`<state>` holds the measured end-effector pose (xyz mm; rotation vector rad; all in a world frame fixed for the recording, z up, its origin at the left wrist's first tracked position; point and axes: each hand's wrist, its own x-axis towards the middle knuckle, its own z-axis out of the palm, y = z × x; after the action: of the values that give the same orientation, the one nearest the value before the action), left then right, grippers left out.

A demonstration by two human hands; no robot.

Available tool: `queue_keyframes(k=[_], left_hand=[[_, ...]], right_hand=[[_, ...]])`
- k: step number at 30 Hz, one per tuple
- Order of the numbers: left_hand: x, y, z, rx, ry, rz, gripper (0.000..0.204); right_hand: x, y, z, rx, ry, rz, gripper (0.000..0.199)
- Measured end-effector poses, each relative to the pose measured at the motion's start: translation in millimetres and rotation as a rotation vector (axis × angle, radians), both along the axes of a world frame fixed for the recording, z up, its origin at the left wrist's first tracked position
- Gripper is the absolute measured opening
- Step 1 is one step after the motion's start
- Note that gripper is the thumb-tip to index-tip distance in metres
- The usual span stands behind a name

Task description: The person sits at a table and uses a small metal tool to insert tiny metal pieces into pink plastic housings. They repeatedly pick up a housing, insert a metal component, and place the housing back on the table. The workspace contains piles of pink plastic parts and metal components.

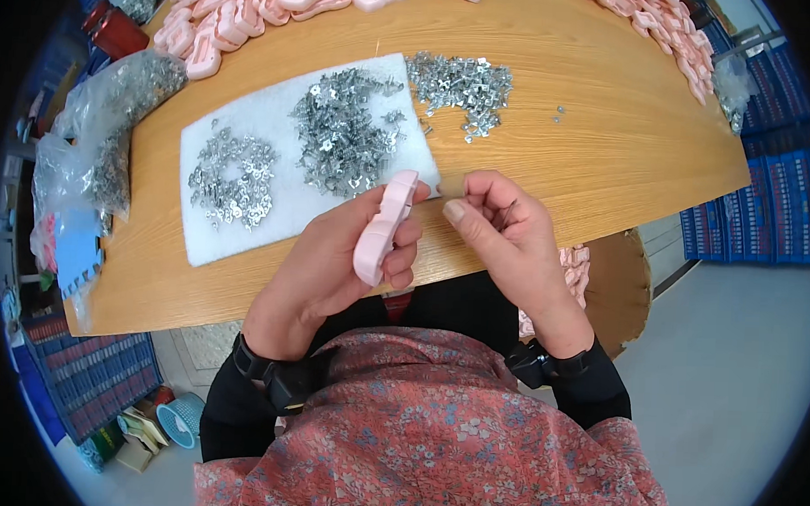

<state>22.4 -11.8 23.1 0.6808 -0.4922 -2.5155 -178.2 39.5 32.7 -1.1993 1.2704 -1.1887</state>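
Pink casing: slim plastic shell [386, 226], clamped between thumb and fingers of left hand [320, 254], above the table's near edge.
Long axis: slanted, upper end away from the body and rightward.
Right hand: [513, 234] just right of the casing, apart from it, thumb tip level with its upper half; thumb and forefinger close together, tan cover-like patch [452, 185] at the tip; cannot tell whether anything is pinched.
Table: smooth wood-grain top [595, 179].
Foam sheet: white, matte [280, 133], left of middle, bearing two heaps of shiny metal pieces [342, 130].
Bare-wood heap: similar glinting bits [460, 85], beyond the sheet's far right corner.
Far edge: glossy pink shells [244, 15], piled.
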Motion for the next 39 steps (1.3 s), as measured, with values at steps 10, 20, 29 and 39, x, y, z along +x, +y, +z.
queue_keyframes(k=[10, 20, 29, 39], left_hand=[[0, 0, -3, 0.177, 0.187, -0.014, 0.040], [0, -1, -6, 0.217, 0.227, -0.019, 0.041], [-12, 5, -3, -0.113, -0.189, 0.219, 0.036], [-30, 9, -2, -0.555, -0.219, 0.330, 0.037]], right_hand=[[8, -4, -12, -0.141, 0.058, -0.027, 0.015], [12, -2, -2, -0.124, -0.048, -0.020, 0.013], [28, 7, 1, -0.205, 0.160, 0.129, 0.022], [-1, 10, 14, -0.085, 0.039, -0.095, 0.039]])
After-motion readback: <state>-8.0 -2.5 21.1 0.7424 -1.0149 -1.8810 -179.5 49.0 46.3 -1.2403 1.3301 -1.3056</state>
